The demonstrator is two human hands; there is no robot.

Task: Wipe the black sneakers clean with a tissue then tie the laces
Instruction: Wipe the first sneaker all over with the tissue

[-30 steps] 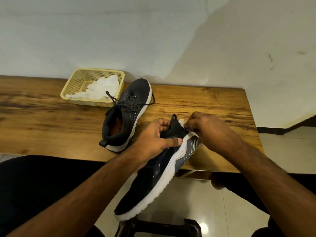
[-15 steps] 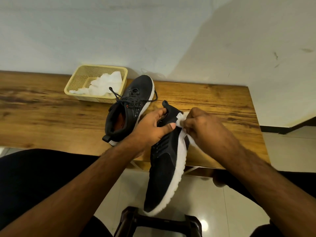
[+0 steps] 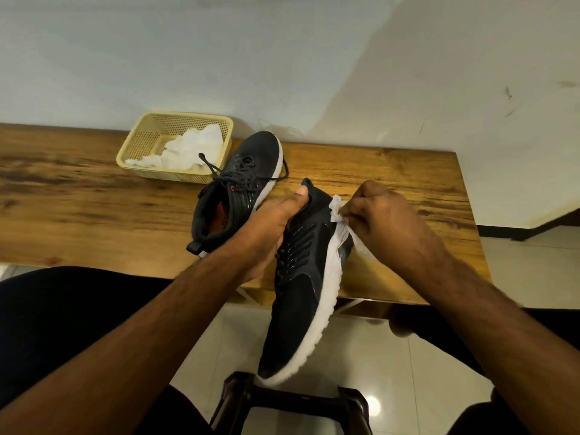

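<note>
Nearest, a dark stool frame [image 3: 288, 400] under the toe of the held shoe [image 3: 301, 296], over pale floor tiles [image 3: 376, 356]. Held shoe tilted, heel up over the table edge, toe hanging down off it, white sole facing right. Gripped at the collar by the left hand [image 3: 266, 233], fingers curled round the opening, thumb lying along the top of the heel. Pinched in the right hand [image 3: 383, 227], a white tissue [image 3: 337, 211], fingers bunched on it and pressed against the sole edge near the heel. Judged from that: wiping in progress on this shoe, at the heel end of the sole; remainder of the sole toward the toe probably not reached yet, though no dirt distinct enough to tell cleaned from uncleaned. Laces of this shoe hidden behind the left hand; tied or not, cannot tell.

Further off, on the wooden table [image 3: 78, 208], the second shoe [image 3: 241, 189] resting flat on its sole, toe toward the wall, just beside the held one. Laces [image 3: 219, 171] loose and trailing, one end up by the basket, another over the right side: plainly untied. Wiped or not, impossible to say.

Beyond, just left of that toe, a yellow basket [image 3: 144, 142] with more crumpled tissues [image 3: 188, 149] inside. Behind all, a plain wall [image 3: 282, 58].

Left to do, by this reading: finishing the wipe, possibly the second shoe too, then tying at least the second shoe's laces.
</note>
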